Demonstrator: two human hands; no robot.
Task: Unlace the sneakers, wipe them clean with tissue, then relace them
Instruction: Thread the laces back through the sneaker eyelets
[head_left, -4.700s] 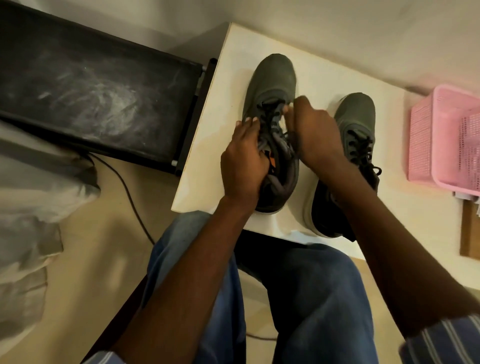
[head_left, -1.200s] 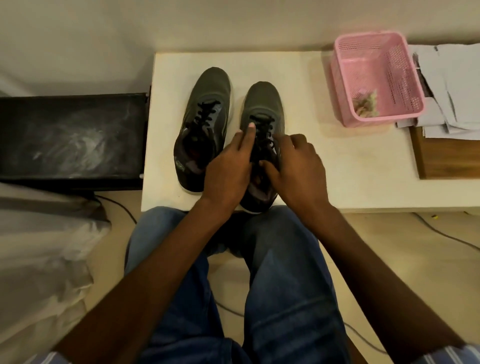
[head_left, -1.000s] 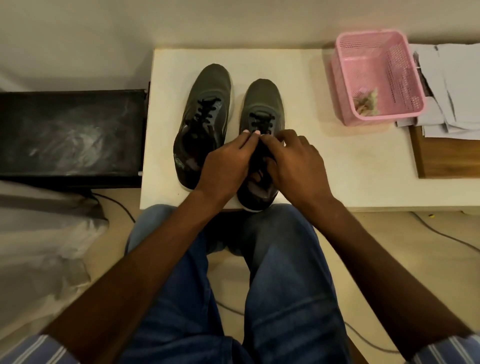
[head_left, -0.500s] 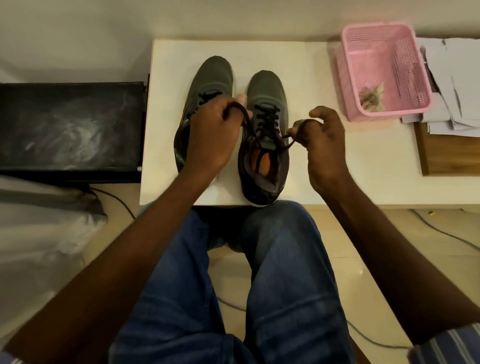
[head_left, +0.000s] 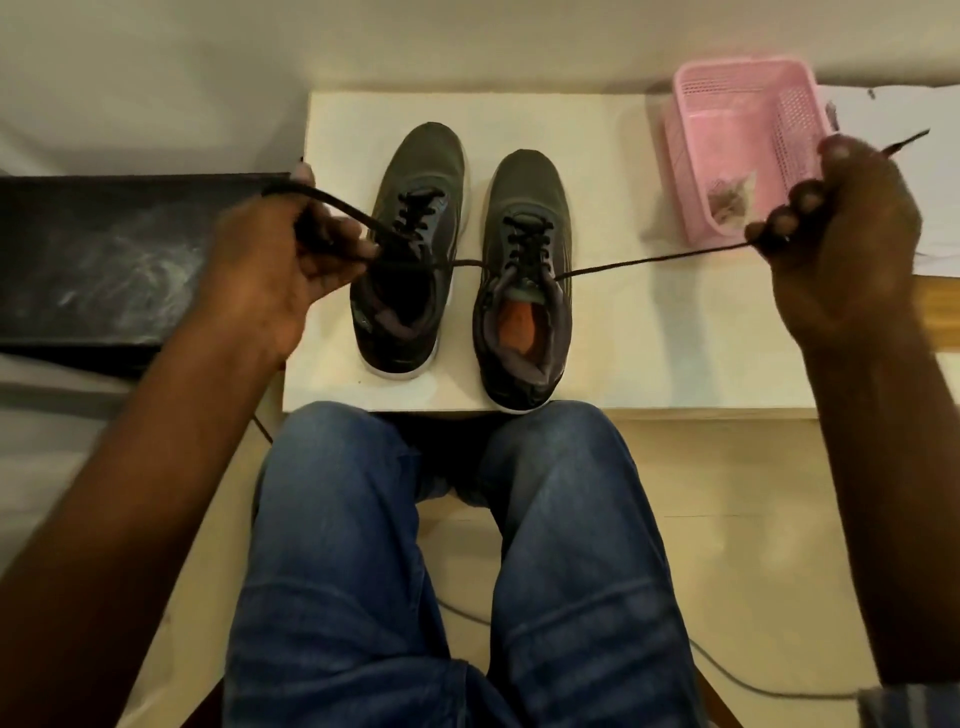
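Note:
Two dark grey sneakers stand side by side on a white table, toes pointing away from me. The left sneaker is laced. The right sneaker has an orange insole, and its black lace is stretched taut out to both sides. My left hand grips one lace end, left of the shoes. My right hand grips the other end far to the right, in front of the pink basket; the lace tip pokes out past my fingers.
A pink plastic basket with crumpled scraps inside sits at the table's back right. White papers lie beyond it. A black box stands left of the table. My knees in blue jeans are below the table's front edge.
Both hands have pulled apart from the right sneaker's tongue, drawing its lace ends out wide and taut. The left hand went left, the right hand far right.

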